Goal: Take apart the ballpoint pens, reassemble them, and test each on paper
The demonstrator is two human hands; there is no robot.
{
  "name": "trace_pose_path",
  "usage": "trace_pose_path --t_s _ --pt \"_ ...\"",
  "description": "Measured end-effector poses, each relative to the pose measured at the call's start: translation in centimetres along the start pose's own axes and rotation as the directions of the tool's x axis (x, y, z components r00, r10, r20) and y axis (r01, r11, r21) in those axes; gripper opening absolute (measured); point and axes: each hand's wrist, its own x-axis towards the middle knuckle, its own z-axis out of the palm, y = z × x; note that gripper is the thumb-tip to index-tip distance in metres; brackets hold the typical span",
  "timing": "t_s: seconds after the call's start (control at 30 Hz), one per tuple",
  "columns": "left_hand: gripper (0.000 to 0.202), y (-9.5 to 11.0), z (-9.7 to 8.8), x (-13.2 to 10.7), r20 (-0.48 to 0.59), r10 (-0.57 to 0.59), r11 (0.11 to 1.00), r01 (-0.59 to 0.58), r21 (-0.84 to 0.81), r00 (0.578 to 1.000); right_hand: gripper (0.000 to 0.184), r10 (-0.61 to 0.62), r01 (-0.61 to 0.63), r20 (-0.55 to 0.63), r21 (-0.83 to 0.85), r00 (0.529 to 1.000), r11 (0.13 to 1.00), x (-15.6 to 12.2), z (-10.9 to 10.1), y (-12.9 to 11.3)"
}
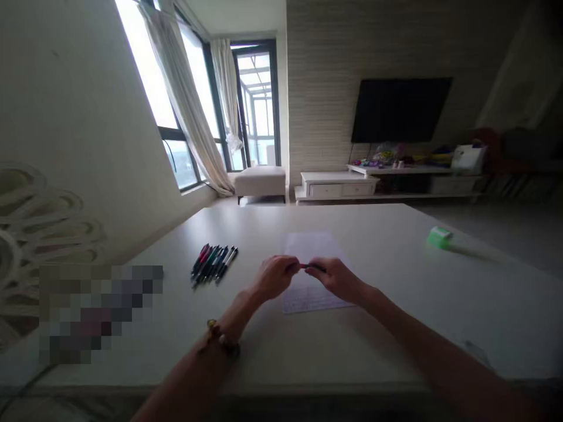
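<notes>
Both my hands meet over a sheet of paper point(303, 296) and hold one pen point(304, 266) level between them. My left hand point(275, 275) is closed on the pen's reddish end. Fingers of my right hand point(332, 274) wrap round its dark end. Much of the pen is hidden by the fingers; only a short stretch shows in the gap. To the left of my hands, a row of several pens point(213, 262) lies side by side on the white table point(373, 228).
On the table's right side sits a small green and white object point(440, 236), its kind unclear. A blurred-out patch point(101, 316) covers something at the left edge. A clear, crumpled-looking thing point(479, 354) lies near my right forearm. Beyond the table stand an ottoman point(260, 180) and a TV cabinet point(338, 184).
</notes>
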Motion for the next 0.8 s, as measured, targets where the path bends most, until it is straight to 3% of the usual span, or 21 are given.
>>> trace_pose_path --t_s 0.1,0.2,0.37,0.8 --pt "0.023 0.1 -0.5 0.1 -0.095 -0.009 1.0 0.011 0.019 0.995 0.039 0.114 -0.123 0.07 0.136 0.991 0.983 0.7 -0.3 0.5" --pt "0.023 0.0 -0.7 0.2 -0.118 -0.011 0.999 0.016 0.039 0.993 0.049 0.203 -0.239 0.147 0.302 0.968 0.923 1.1 -0.1 1.1" --pt "0.023 -0.3 -0.7 0.2 -0.127 -0.022 0.998 0.029 0.058 0.992 0.042 0.188 -0.209 0.093 0.429 0.978 0.879 1.3 0.3 1.5" --pt "0.023 -0.4 -0.5 0.2 -0.108 -0.015 0.999 0.019 0.03 0.994 0.036 0.229 -0.221 0.046 0.498 0.972 0.839 1.4 0.5 1.7"
